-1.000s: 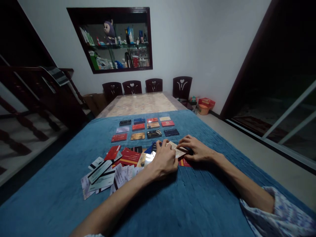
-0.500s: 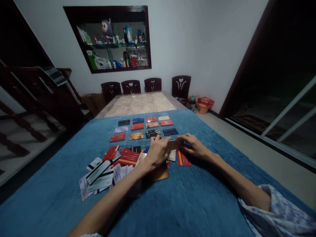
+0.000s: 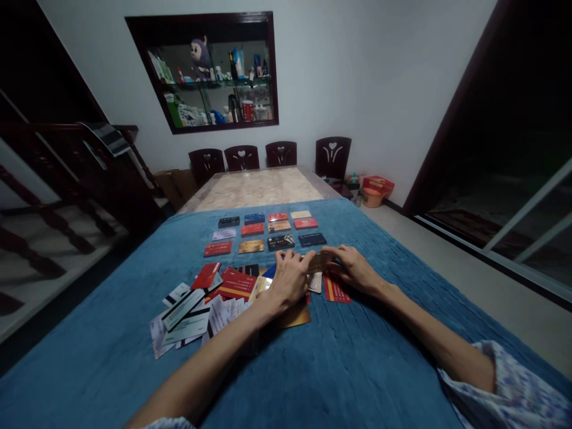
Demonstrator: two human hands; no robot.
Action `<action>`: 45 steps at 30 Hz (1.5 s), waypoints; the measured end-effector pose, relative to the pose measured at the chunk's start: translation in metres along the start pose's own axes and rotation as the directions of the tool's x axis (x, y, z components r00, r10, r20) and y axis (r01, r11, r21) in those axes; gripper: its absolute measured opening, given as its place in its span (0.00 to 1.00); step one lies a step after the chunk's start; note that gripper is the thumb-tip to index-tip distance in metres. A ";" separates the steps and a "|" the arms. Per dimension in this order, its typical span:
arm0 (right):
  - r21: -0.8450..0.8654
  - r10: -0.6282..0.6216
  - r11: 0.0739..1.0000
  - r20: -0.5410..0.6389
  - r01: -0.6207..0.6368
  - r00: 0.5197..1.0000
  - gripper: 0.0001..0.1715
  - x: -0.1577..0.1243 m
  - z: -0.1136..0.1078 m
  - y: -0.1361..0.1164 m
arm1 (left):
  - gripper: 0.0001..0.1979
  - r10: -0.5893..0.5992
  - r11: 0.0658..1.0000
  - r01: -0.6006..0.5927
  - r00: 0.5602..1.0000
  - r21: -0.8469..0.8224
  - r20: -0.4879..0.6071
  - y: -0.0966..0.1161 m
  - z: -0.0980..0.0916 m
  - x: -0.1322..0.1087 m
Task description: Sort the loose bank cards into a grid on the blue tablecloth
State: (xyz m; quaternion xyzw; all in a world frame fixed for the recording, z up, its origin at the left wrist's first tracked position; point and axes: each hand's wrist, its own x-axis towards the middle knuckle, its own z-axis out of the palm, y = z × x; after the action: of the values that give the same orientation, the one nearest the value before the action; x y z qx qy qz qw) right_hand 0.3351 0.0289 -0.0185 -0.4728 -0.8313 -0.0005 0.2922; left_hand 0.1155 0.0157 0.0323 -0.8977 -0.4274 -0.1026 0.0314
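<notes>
Fingertips (image 3: pixel 307 260) of the left hand (image 3: pixel 288 281) pinch one short end of a pale gold rectangular plastic card (image 3: pixel 320 263). Those of the right hand (image 3: pixel 355 269) pinch the other short end, so each hand is closed on the card.

In the head view the card sits between the two hands, low over the blue ribbed blanket (image 3: pixel 357 357) that covers the near table. How far it is lifted off the cloth cannot be told. Its long axis runs left to right across the view, with the right end a touch farther from the camera than the left.

Just below the hands lie a red card with yellow stripes (image 3: pixel 335 289) and a cream card (image 3: pixel 315 283). A darker gold card (image 3: pixel 295 316) lies partly under the left wrist. To the left spreads a loose heap of white, red and black-striped cards (image 3: pixel 201 304), overlapping one another.

Beyond the hands, well apart from the heap, a neat grid of cards (image 3: pixel 263 232) lies flat in three rows of four, their long sides running across the view.

Past the blanket's far edge there is a bare marbled tabletop (image 3: pixel 257 187), with four dark wooden chairs (image 3: pixel 279 154) against the wall. Above them is a recessed wall shelf (image 3: pixel 214 113) holding a purple plush toy (image 3: pixel 200 56). A red basket (image 3: pixel 378 186) stands on the floor at right. A floral sleeve (image 3: pixel 513 393) covers the upper right arm.
</notes>
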 end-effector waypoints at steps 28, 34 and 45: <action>-0.035 -0.065 0.997 0.034 0.066 0.997 0.31 0.001 0.000 -0.002 | 0.26 -0.097 0.993 0.093 0.994 -0.077 -0.052 -0.003 0.010 0.001; -0.134 -0.092 0.987 0.001 0.092 0.996 0.29 0.001 0.000 -0.001 | 0.26 -0.090 0.994 0.086 0.994 -0.074 -0.063 -0.002 0.010 0.001; -0.180 -0.119 0.977 0.003 0.118 0.993 0.29 0.005 -0.006 -0.003 | 0.25 -0.122 0.993 0.122 0.991 -0.004 -0.051 0.000 0.007 0.002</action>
State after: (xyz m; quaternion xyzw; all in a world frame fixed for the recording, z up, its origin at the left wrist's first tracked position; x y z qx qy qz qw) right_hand 0.3337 0.0295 -0.0109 -0.4470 -0.8534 -0.0945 0.2509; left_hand 0.1179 0.0184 0.0264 -0.8670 -0.4804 -0.1274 0.0354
